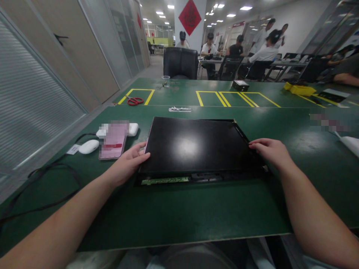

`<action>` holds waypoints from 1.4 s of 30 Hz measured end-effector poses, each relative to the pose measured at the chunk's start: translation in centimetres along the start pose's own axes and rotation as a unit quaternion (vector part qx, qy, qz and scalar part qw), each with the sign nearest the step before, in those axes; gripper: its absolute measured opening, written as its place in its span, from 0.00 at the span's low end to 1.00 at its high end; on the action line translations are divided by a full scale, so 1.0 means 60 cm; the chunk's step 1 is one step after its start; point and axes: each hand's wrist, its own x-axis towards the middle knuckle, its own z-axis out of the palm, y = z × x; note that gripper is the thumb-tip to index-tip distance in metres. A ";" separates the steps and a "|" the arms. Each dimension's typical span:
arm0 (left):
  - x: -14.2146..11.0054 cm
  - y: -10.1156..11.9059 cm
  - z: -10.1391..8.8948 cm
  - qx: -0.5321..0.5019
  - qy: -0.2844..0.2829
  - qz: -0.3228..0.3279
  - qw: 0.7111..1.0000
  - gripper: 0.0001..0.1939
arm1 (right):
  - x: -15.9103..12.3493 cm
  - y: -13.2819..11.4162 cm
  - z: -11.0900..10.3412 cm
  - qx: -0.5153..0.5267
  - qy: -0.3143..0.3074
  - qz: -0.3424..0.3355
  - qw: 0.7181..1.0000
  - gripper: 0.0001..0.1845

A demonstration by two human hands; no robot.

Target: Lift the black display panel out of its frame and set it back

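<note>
A black display panel (193,144) with a glossy reflection lies over a black frame (241,130), whose right side and far right corner show past the panel. My left hand (131,164) is closed on the panel's left edge, thumb on top and fingers partly hidden along the side. At the right side, my right hand (270,151) has its fingers pinched together at the frame's edge; the exact contact is hard to make out. Along the near edge a green circuit board strip (165,181) is exposed.
Left of the panel lie a pink phone (112,144), a white mouse (89,147) and a black cable (75,175). Further back are red-handled scissors (135,101), white strips (179,109), a clear cup (165,81), a small black box (240,85) and a yellow item (299,89). Several people work beyond.
</note>
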 end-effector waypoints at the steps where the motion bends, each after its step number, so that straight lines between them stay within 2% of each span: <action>1: 0.000 -0.001 -0.001 -0.001 -0.002 0.000 1.000 0.39 | 0.000 -0.001 -0.001 0.002 -0.002 0.001 1.000 0.13; 9: 0.000 -0.004 -0.006 0.020 -0.002 0.018 1.000 0.39 | -0.005 -0.012 -0.005 0.010 -0.017 0.023 1.000 0.12; 14: -0.001 -0.002 -0.006 0.060 0.030 0.081 0.994 0.33 | -0.002 -0.006 -0.004 0.005 -0.008 -0.001 1.000 0.14; 19: 0.000 -0.008 -0.013 0.142 0.058 0.116 0.981 0.33 | 0.001 0.001 -0.002 0.008 -0.007 0.001 1.000 0.15; 23: 0.009 -0.021 -0.029 0.218 0.058 0.120 0.967 0.37 | 0.003 0.005 0.000 0.018 -0.008 -0.004 1.000 0.14; 27: 0.025 -0.038 -0.049 0.316 0.058 0.134 0.938 0.45 | 0.002 0.003 0.002 0.046 -0.013 -0.003 0.999 0.13; 30: 0.032 -0.044 -0.058 0.364 0.049 0.138 0.920 0.47 | -0.003 -0.003 0.001 0.075 -0.013 0.008 0.997 0.11; 37: 0.037 -0.050 -0.062 0.391 0.048 0.154 0.906 0.45 | -0.005 -0.012 -0.008 0.111 -0.036 0.033 0.993 0.07; 42: 0.037 -0.051 -0.060 0.391 0.040 0.149 0.908 0.44 | -0.004 -0.009 -0.008 0.139 -0.038 0.025 0.989 0.08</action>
